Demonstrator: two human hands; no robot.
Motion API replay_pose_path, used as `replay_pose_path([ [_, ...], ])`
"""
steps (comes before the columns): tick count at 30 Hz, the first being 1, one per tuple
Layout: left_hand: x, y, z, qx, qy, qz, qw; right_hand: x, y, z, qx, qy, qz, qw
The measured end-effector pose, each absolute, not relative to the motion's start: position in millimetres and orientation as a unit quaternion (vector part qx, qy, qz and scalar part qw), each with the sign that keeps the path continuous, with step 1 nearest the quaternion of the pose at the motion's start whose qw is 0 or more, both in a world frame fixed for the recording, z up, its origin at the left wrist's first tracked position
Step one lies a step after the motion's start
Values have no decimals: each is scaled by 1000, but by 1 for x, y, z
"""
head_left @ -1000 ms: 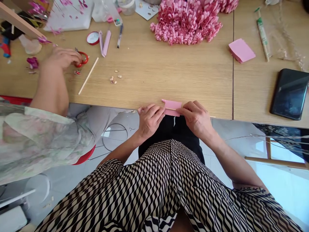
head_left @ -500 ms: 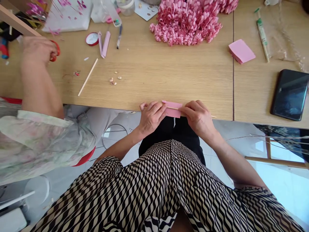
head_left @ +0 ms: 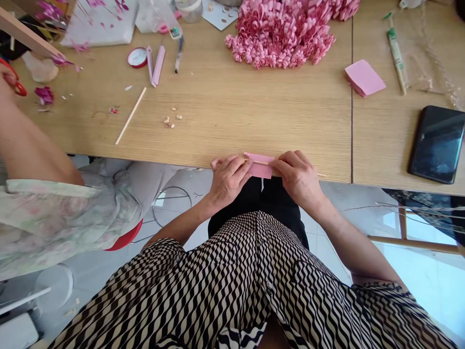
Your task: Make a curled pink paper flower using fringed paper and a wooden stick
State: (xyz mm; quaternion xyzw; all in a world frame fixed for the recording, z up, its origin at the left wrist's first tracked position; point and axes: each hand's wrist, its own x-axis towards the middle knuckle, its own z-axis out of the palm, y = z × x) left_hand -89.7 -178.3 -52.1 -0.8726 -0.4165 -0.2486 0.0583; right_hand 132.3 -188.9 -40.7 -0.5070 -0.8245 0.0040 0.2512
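Paper piece [head_left: 262, 166]: lying pink and small at the very near edge of the table [head_left: 254, 111], between both hands, partly hanging over the lap.
Wooden stick [head_left: 260, 162]: lying across the paper piece, running under the right fingers and showing its tip on their far side.
Left hand [head_left: 228, 179]: closing thumb and fingertips tightly on the left end of the paper piece, probably for keeping it from sliding.
Right hand [head_left: 298, 177]: pinching the wooden stick together with the right end of the paper piece, fingers closed, apparently for pressing paper and stick as one.
Table edge: serving, by appearance, as a rest for both hands.
Counting, in the hands: one paper piece, one wooden stick.
Counting, on the table: one loose stick [head_left: 131, 116] well apart to the left; one stack of pink squares [head_left: 364, 77] to the right, within reach as supply perhaps; one large heap of pink curls [head_left: 283, 34] at the far side, with a part of a second heap at the top edge; two pink strips [head_left: 156, 65] beside one red tape roll [head_left: 137, 57]; one phone [head_left: 437, 144] at the far right.
Co-worker's arm [head_left: 32, 145]: reaching in at the left, holding red scissors [head_left: 16, 83], well apart from the paper piece.
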Motion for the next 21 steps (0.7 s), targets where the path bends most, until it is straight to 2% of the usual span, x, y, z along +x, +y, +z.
replay_pose_path([
  [21, -88, -175, -53, -872, -428, -233, 49, 134, -187, -44, -525, -802, 40, 281],
])
